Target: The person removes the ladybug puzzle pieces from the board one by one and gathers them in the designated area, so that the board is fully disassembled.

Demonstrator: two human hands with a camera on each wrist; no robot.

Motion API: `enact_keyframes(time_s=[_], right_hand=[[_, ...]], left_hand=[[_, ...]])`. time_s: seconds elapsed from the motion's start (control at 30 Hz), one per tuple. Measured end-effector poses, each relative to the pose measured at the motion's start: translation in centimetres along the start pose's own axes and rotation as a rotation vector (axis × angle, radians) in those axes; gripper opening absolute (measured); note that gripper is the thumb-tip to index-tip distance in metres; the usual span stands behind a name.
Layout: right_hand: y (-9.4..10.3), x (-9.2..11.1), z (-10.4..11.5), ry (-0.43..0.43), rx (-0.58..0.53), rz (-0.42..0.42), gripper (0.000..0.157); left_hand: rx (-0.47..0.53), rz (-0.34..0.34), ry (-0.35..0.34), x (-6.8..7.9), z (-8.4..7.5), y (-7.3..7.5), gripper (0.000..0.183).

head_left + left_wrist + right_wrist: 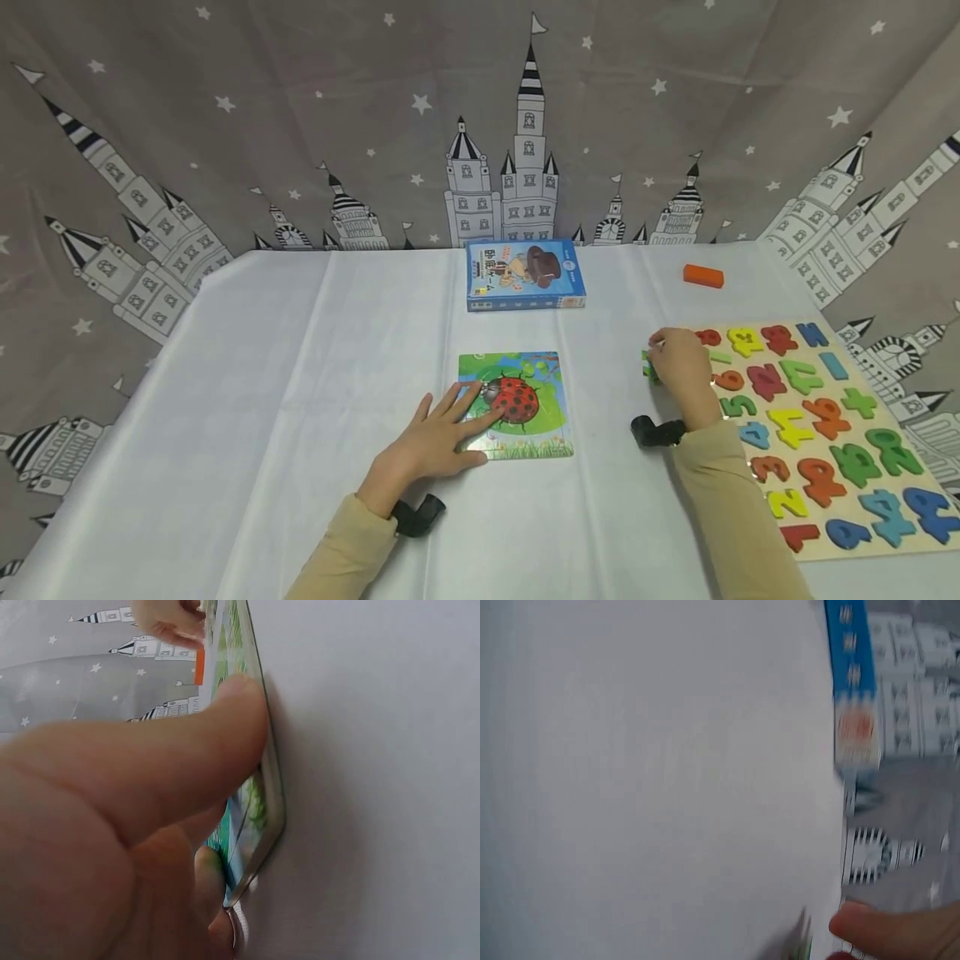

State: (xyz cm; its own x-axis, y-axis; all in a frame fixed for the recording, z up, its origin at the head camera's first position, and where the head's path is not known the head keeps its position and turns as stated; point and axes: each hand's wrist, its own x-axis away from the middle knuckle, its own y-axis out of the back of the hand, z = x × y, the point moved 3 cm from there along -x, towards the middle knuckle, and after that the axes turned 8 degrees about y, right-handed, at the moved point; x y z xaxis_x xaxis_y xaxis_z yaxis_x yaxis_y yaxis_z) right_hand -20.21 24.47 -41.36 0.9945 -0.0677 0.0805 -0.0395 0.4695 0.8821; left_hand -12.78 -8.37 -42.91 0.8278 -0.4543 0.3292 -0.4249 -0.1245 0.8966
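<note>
Presumably to steady it, I rest the left hand (429,446), fingers spread and gripping nothing, on the left side of the ladybird jigsaw (523,408) on the white cloth (360,325), while the right hand (682,367) curls at a green piece (647,369), whether pinched I cannot tell.

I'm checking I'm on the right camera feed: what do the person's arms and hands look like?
The left sleeve and right sleeve are plain beige and long. A small black device sits at each wrist, the left device and right device. The left hand and right hand wear no gloves.
</note>
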Motion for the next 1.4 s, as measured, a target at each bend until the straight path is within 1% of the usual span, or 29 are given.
enact_keyframes(time_s=[0.07, 0.2, 0.27, 0.3, 0.4, 0.5, 0.6, 0.7, 0.83, 0.93, 1.1, 1.2, 1.3, 1.4], right_hand=[[-1.0, 0.2, 1.5, 0.064, -0.066, 0.007, 0.024], [-3.4, 0.8, 5.6, 0.273, -0.175, 0.043, 0.024], [-4.5, 1.1, 7.6, 0.375, -0.188, 0.069, 0.023], [-5.0, 1.2, 8.4, 0.413, -0.186, 0.08, 0.023], [-6.1, 1.4, 10.4, 0.461, -0.17, 0.119, 0.023], [-6.7, 1.5, 11.3, 0.458, -0.127, 0.134, 0.022], [-6.9, 1.6, 11.7, 0.453, -0.075, 0.13, 0.019], [-7.0, 1.6, 11.8, 0.44, -0.065, 0.116, 0.016], [-6.9, 1.4, 11.7, 0.418, -0.137, 0.121, 0.014], [-6.9, 1.1, 11.5, 0.391, -0.211, 0.14, 0.014], [-7.0, 0.7, 11.2, 0.312, -0.375, 0.212, 0.014], [-6.9, 0.7, 11.2, 0.296, -0.457, 0.254, 0.015], [-6.4, 0.8, 10.7, 0.31, -0.502, 0.252, 0.016], [-5.2, 0.8, 9.1, 0.314, -0.53, 0.225, 0.018]], left_hand=[[-0.001, 0.003, 0.002, 0.0, 0.0, 0.0, 0.06], [0.016, -0.003, 0.005, 0.1, -0.1, 0.1, 0.061], [0.02, -0.009, 0.008, 0.1, -0.2, 0.1, 0.06], [0.019, -0.012, 0.01, 0.1, -0.2, 0.1, 0.06], [0.01, -0.017, 0.015, 0.1, -0.2, 0.1, 0.059], [0.004, -0.019, 0.018, 0.0, -0.3, 0.1, 0.059], [-0.006, -0.019, 0.023, 0.0, -0.3, 0.1, 0.059], [-0.009, -0.022, 0.025, 0.0, -0.3, 0.1, 0.059], [-0.001, -0.023, 0.024, 0.0, -0.3, 0.0, 0.06], [-0.002, -0.025, 0.026, 0.0, -0.3, 0.0, 0.06], [0.003, -0.033, 0.024, 0.0, -0.2, 0.1, 0.06], [0.005, -0.036, 0.022, 0.0, -0.2, 0.1, 0.06], [0.011, -0.042, 0.019, 0.0, -0.3, 0.1, 0.06], [0.016, -0.048, 0.014, 0.0, -0.3, 0.2, 0.059]])
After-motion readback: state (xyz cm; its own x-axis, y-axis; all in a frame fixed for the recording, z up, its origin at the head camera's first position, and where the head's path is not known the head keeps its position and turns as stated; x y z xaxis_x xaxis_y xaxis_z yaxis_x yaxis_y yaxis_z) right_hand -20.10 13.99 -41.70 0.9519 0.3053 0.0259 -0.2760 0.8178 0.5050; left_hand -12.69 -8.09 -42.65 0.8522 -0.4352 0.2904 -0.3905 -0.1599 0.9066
